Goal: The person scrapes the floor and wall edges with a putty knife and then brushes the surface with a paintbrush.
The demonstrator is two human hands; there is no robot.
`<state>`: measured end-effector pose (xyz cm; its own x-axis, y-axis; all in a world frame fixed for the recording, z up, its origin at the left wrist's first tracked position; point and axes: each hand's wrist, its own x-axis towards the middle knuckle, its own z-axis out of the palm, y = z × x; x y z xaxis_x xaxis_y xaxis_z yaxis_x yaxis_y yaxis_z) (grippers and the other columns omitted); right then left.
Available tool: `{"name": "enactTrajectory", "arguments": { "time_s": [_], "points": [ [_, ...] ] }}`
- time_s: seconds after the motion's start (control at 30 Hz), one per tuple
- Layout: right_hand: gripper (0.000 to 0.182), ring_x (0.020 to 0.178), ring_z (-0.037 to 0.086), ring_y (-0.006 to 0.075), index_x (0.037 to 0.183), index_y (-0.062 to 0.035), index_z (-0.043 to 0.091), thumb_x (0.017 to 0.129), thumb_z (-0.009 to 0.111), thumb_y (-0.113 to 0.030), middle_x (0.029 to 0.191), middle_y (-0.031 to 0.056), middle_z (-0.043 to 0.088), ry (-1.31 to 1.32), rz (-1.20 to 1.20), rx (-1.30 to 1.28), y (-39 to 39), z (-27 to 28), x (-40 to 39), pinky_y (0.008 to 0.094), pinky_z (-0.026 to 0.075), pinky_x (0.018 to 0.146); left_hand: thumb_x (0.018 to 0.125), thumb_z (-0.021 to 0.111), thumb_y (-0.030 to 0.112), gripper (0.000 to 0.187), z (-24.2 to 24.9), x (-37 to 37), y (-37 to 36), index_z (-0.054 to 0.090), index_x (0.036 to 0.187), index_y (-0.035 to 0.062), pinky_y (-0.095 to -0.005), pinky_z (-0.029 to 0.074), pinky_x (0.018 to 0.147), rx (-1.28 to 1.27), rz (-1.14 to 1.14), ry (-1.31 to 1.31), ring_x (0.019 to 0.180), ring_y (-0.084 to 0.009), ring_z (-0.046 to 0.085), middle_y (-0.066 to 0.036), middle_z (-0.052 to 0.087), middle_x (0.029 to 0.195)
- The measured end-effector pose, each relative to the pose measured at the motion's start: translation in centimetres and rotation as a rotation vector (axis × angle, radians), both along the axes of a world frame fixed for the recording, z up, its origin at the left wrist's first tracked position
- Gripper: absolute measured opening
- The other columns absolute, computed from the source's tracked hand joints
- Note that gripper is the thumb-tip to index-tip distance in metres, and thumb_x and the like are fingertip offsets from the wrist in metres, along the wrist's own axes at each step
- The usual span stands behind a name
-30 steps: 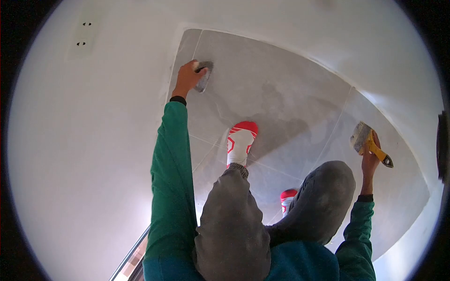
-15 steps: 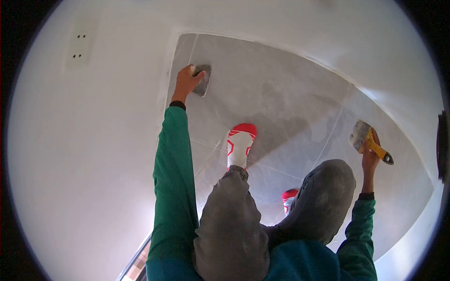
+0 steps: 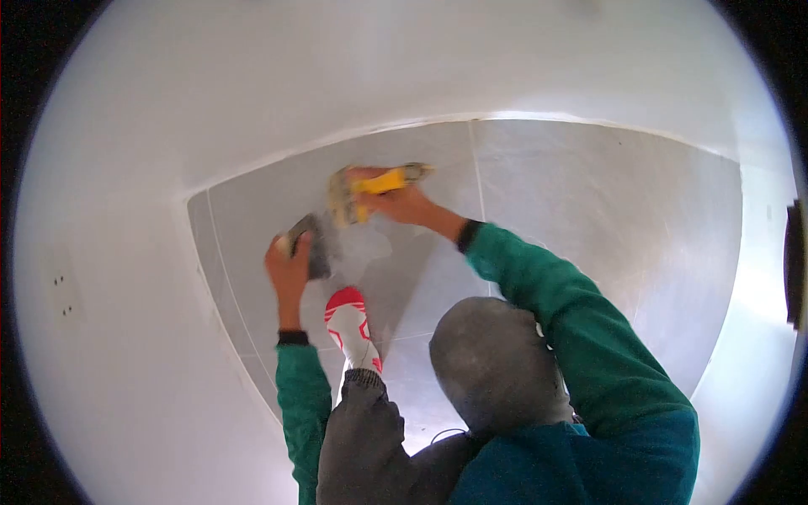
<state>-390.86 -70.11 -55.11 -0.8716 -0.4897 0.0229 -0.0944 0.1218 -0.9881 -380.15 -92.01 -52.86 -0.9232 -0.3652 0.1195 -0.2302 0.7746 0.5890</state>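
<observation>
My left hand [image 3: 287, 263] is closed around a dark flat scraper [image 3: 317, 249], whose plate is tilted over the grey tiled floor [image 3: 581, 202]. In my right hand [image 3: 408, 204] is a wide paintbrush [image 3: 387, 181] with a yellow handle. Its pale bristles are smeared by motion and point left, just above and right of the scraper, with a small gap between them. Pale dust or a scuffed patch [image 3: 366, 248] shows on the tile below the brush. The fingers of my right hand are partly hidden behind the brush.
My foot in a red and white sock [image 3: 348, 324] stands close below the scraper, and my bent knee [image 3: 497, 353] is to the right. White walls [image 3: 109, 252] border the floor. A wall socket [image 3: 62, 295] is at the left. A dark object [image 3: 794, 261] shows at the right edge.
The view has turned to the right. My right hand has swung the paintbrush leftward, from far right to beside the scraper. My left hand still holds the scraper, now nearer my foot.
</observation>
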Motion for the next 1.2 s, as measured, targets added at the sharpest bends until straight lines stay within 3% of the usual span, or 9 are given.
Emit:
{"name": "enactTrajectory", "arguments": {
  "time_s": [0.2,0.23,0.4,0.53,0.6,0.7,0.93,1.17,1.2],
  "points": [
    [0.043,0.095,0.058,0.0178,0.124,-0.0037,0.049,0.087,0.058,-0.022,0.113,0.0068,0.059,-0.252,-0.495,0.103,15.8,-5.1,-4.3,0.0324,0.047,0.085,0.079,0.069,0.029,0.033,2.6,6.2,-3.2,0.056,0.077,-0.0016,-0.0320,0.043,0.060,0.264,0.230,-0.171,0.063,-0.0158,0.050,-0.005,0.057,0.068],
    [0.035,0.066,0.059,0.0079,0.121,-0.0072,0.054,0.089,0.056,-0.020,0.084,0.0021,0.062,-0.179,-0.678,-0.086,22.3,-7.6,-4.6,0.0227,0.050,0.052,0.079,0.069,0.029,0.033,2.8,7.3,-3.3,0.057,0.077,-0.0010,-0.0305,0.043,0.060,0.327,0.285,-0.188,0.063,-0.0145,0.050,-0.004,0.057,0.069],
    [0.026,0.062,0.060,0.0120,0.112,-0.0025,0.053,0.088,0.056,-0.013,0.084,0.0072,0.063,0.120,-1.438,0.003,30.9,-1.1,-3.4,0.0235,0.050,0.050,0.079,0.070,0.030,0.032,4.6,7.9,-2.3,0.056,0.076,0.0010,-0.0269,0.043,0.059,0.472,0.375,-0.169,0.064,-0.0113,0.047,-0.001,0.054,0.071],
    [0.029,0.075,0.060,0.0140,0.115,-0.0049,0.055,0.088,0.057,-0.015,0.092,0.0046,0.064,-0.239,-0.568,-0.370,16.1,-3.1,-0.3,0.0285,0.051,0.066,0.079,0.070,0.030,0.032,6.1,4.3,-0.3,0.054,0.076,0.0015,-0.0259,0.041,0.058,0.366,0.203,-0.145,0.063,-0.0103,0.044,0.000,0.052,0.070],
    [0.046,0.089,0.057,0.0117,0.122,-0.0032,0.051,0.080,0.066,-0.013,0.104,0.0021,0.061,-0.325,-0.173,0.009,10.8,-1.5,-0.4,0.0270,0.049,0.077,0.079,0.069,0.029,0.032,7.2,2.2,1.0,0.053,0.075,0.0016,-0.0254,0.040,0.058,0.345,0.102,-0.148,0.063,-0.0101,0.043,0.000,0.051,0.069],
    [0.045,0.088,0.057,0.0115,0.128,-0.0064,0.046,0.087,0.060,-0.017,0.102,0.0042,0.061,-0.144,-0.332,-0.400,16.4,-6.6,-2.2,0.0274,0.053,0.065,0.081,0.067,0.024,0.028,9.9,1.5,1.5,0.053,0.077,0.0000,-0.0251,0.039,0.058,0.255,-0.047,-0.205,0.063,-0.0103,0.042,0.000,0.049,0.068],
    [0.037,0.081,0.062,0.0144,0.122,-0.0048,0.051,0.086,0.057,-0.014,0.102,0.0068,0.063,-0.115,-1.296,0.536,51.3,-2.3,12.5,0.0278,0.052,0.065,0.082,0.066,0.023,0.028,12.5,3.1,-0.8,0.052,0.079,-0.0009,-0.0255,0.039,0.057,0.262,-0.025,-0.176,0.062,-0.0108,0.041,-0.002,0.048,0.066],
    [0.034,0.094,0.055,0.0233,0.108,-0.0120,0.059,0.077,0.066,-0.025,0.101,0.0068,0.060,0.203,-0.557,0.420,20.5,-2.7,4.1,0.0372,0.043,0.085,0.082,0.066,0.023,0.027,17.2,-5.1,6.1,0.054,0.081,-0.0009,-0.0254,0.038,0.057,0.114,-0.276,-0.185,0.062,-0.0105,0.041,-0.001,0.049,0.068],
    [0.031,0.088,0.058,0.0254,0.100,-0.0129,0.063,0.072,0.069,-0.025,0.093,0.0071,0.063,-0.098,-0.549,-0.143,15.8,-0.5,3.7,0.0372,0.045,0.081,0.082,0.066,0.022,0.026,18.2,-6.3,7.1,0.054,0.081,-0.0008,-0.0253,0.038,0.058,0.063,-0.355,-0.155,0.063,-0.0106,0.042,-0.001,0.050,0.069]
  ]
}}
